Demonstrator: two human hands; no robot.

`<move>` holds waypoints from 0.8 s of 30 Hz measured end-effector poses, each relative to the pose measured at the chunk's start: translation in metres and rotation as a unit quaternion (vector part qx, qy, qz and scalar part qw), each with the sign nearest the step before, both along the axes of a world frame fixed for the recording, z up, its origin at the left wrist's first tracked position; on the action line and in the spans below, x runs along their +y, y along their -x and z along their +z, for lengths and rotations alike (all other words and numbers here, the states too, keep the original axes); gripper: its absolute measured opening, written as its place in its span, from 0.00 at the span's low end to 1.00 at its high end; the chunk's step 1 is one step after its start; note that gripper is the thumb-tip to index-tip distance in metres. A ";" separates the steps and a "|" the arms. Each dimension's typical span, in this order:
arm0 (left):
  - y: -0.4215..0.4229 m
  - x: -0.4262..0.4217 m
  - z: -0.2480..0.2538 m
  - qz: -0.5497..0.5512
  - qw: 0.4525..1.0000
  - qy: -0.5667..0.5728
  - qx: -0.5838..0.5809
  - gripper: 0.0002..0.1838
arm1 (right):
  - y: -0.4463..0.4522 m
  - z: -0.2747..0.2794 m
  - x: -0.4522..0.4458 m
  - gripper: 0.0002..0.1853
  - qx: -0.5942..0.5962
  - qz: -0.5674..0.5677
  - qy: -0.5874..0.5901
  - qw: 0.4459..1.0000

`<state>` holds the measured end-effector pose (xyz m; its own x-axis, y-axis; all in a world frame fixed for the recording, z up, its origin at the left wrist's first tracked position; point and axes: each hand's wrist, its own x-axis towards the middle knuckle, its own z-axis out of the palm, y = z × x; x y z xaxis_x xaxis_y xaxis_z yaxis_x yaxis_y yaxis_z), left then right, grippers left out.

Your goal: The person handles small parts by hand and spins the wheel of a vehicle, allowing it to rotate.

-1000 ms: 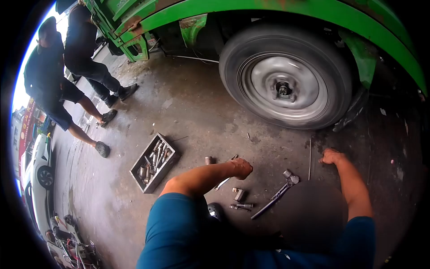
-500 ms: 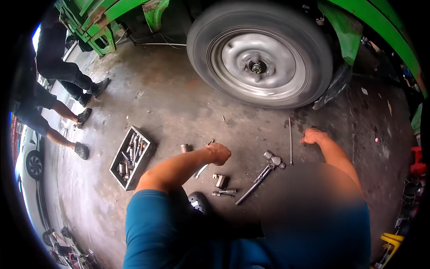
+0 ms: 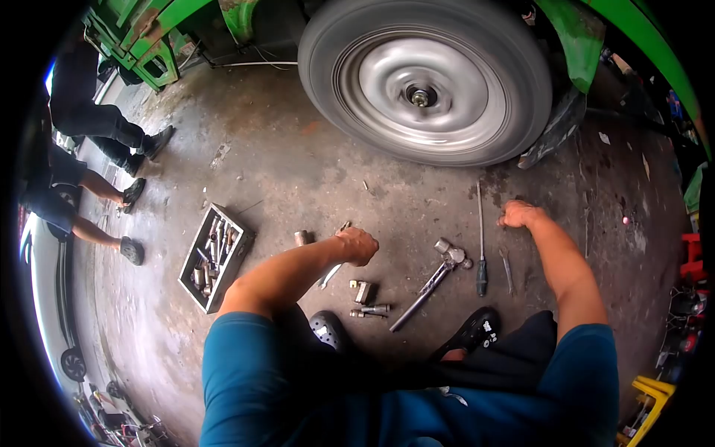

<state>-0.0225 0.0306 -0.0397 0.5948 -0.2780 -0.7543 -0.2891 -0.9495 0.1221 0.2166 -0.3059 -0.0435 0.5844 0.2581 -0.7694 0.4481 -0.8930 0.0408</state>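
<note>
My left hand (image 3: 357,246) hangs over the floor with its fingers curled in and no object showing in it. A wrench (image 3: 331,276) lies partly hidden beneath that hand and forearm. My right hand (image 3: 519,214), also curled with nothing visible in it, is just right of the long shaft of a screwdriver (image 3: 482,276). Between my arms a hammer (image 3: 452,255) lies across a metal bar (image 3: 421,301). Metal sockets (image 3: 370,309) and a small block (image 3: 363,291) are left of it. The wheel (image 3: 424,93) looks motion-blurred around its hub.
An open tray (image 3: 242,249) of sockets and tools stands at the left. A second wrench (image 3: 508,271) lies below my right hand. Two people in dark clothes stand at the far left, near a white car (image 3: 46,298). A green vehicle body (image 3: 655,52) overhangs the wheel.
The view has tilted down and shifted right, so the wheel sits higher and my shoes show. My hands keep much the same curled pose. One person's upper body has left the view.
</note>
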 end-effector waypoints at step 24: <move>-0.001 0.001 -0.006 0.002 1.000 0.004 0.001 0.15 | 0.005 0.016 0.012 0.32 0.013 0.006 0.022 1.000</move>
